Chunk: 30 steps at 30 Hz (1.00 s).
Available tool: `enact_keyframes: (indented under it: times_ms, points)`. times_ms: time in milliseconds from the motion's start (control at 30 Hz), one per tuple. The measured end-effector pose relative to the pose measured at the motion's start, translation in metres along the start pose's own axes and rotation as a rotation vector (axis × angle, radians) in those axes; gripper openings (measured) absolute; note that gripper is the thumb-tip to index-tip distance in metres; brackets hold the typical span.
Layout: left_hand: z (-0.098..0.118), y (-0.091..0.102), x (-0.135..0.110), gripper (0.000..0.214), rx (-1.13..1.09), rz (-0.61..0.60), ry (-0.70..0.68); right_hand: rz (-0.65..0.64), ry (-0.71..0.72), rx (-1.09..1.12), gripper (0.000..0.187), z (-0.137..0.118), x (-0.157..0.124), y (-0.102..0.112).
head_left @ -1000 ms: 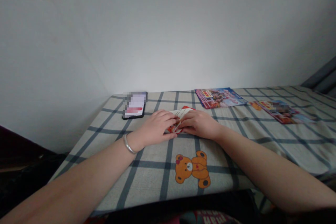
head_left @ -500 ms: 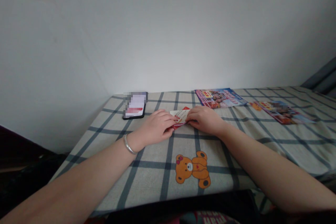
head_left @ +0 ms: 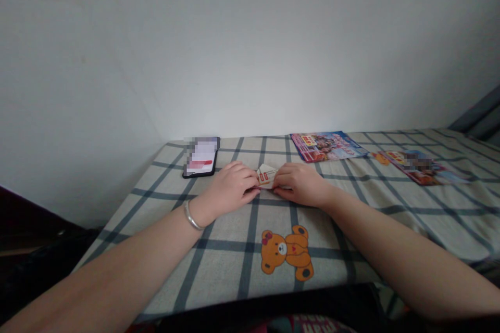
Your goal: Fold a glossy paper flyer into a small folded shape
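A small folded paper leaflet (head_left: 267,176), white with red print, lies on the checked cloth between my two hands. My left hand (head_left: 230,187), with a silver bangle on the wrist, has its fingers curled and pressed on the leaflet's left side. My right hand (head_left: 299,183) presses its fingertips down on the right side. Most of the leaflet is hidden under the fingers.
A black phone (head_left: 200,156) lies face up at the far left of the checked cloth (head_left: 219,250). Two colourful leaflets, one (head_left: 326,145) by the wall and another (head_left: 420,166) further right, lie flat. An orange bear print (head_left: 287,251) marks the cloth near me.
The leaflet has been folded smaller: less red shows and both hands have closed in on it. My right hand slid slightly left.
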<state>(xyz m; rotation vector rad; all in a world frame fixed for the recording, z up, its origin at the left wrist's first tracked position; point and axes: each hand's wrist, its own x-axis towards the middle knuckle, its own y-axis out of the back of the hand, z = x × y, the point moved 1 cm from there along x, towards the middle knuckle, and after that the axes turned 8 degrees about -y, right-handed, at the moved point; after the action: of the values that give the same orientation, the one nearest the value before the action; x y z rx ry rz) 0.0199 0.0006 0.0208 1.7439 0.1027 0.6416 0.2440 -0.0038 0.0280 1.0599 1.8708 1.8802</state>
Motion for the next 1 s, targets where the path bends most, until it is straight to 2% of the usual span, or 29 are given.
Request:
enact_keyframes:
  times_ms: [333, 533, 767, 1000]
  points:
    - [0.000, -0.001, 0.000, 0.015, -0.015, -0.036, -0.002, 0.020, -0.048, -0.043, 0.014, 0.002, -0.002, 0.004]
    - [-0.001, 0.000, 0.000, 0.017, -0.012, -0.002, 0.013, 0.007, -0.038, -0.003, 0.014, 0.001, 0.000, -0.001]
    - [-0.001, -0.002, 0.002, 0.018, 0.015, -0.001, 0.061, 0.050, -0.257, 0.053, 0.008, 0.001, 0.001, -0.002]
    - [-0.002, -0.004, 0.004, 0.019, 0.041, -0.027, 0.144, 0.089, -0.365, 0.047, 0.010, 0.003, 0.003, -0.006]
